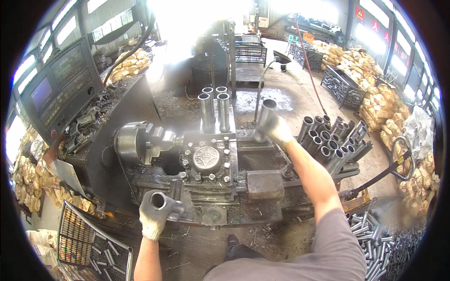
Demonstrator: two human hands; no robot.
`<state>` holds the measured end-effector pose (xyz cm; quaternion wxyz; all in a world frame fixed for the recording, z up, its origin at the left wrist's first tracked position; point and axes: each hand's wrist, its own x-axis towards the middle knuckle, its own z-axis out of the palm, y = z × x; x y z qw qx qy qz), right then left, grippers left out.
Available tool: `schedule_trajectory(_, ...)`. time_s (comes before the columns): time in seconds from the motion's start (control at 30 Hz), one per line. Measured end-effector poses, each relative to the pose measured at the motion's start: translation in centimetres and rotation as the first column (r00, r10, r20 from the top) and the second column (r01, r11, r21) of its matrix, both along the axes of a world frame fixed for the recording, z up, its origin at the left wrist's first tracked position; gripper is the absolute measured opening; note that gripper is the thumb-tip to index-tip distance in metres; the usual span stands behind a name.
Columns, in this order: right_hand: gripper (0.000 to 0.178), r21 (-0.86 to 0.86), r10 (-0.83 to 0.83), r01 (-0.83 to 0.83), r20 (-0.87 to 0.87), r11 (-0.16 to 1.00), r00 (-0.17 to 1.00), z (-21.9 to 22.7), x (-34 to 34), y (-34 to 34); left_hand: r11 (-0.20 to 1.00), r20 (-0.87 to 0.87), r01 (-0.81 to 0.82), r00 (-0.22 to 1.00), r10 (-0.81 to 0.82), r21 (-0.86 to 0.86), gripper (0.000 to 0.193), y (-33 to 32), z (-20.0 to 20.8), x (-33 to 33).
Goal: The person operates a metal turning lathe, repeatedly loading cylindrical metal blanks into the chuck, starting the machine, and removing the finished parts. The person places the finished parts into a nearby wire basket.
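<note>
My left hand (153, 224), in a pale work glove, is closed around a short metal tube (159, 200) whose round mouth faces up. It is in front of the lathe, near the carriage's left front corner. My right hand (280, 132), gloved too, grips another steel tube (268, 111), held upright above the right end of the lathe bed and slightly blurred. Between my hands sits the lathe's tool post (206, 158), ringed with bolts. To its left is the chuck (132, 143). Several upright tubes (206, 112) stand on the machine behind the tool post.
Many open-ended tubes (332, 145) lean in a bunch right of my right forearm. A control panel (58, 86) is at left. Below are a mesh basket (75, 234) and a heap of tubes (372, 241). A curved handle (407, 161) and sacks (382, 100) line the right.
</note>
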<state>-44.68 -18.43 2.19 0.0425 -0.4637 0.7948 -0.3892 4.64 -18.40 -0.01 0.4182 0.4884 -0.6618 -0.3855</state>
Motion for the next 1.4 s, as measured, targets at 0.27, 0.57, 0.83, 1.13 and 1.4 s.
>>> schedule_trajectory(0.27, 0.052, 0.084, 0.193, -0.217, 0.229, 0.973, 0.954, -5.7, -0.6, -17.0, 0.984, 0.212, 0.178, 0.961, -0.177, 0.014, 0.034, -5.2, -2.7, -2.3)
schedule_trajectory(0.57, 0.059, 0.399, 0.194, -0.151, -0.069, 0.904, 0.979, -7.4, 0.5, -18.8, 0.898, 0.098, 0.422, 0.895, -0.435, 0.127, 0.088, -7.0, -1.4, -0.2)
schedule_trajectory(0.83, 0.073, 0.771, 0.564, -0.511, 0.245, 0.380, 0.789, 3.7, 18.4, -19.7, 0.763, 0.281, 0.108, 0.954, 0.100, -0.637, 0.072, -27.4, -0.1, 4.1)
schedule_trajectory(1.13, 0.045, 0.417, 0.470, -0.634, 0.433, 0.652, 0.769, -1.5, 17.2, -20.2, 0.528, 0.374, 0.160, 0.868, 0.328, -0.834, 0.068, -32.4, -1.8, 3.7)
schedule_trajectory(1.4, 0.044, 0.212, 0.668, -0.637, -0.319, 0.741, 0.672, 9.0, 28.3, -16.4, 0.563, 0.411, 0.169, 0.847, 0.337, -0.809, 0.069, -32.0, -1.8, 3.8)
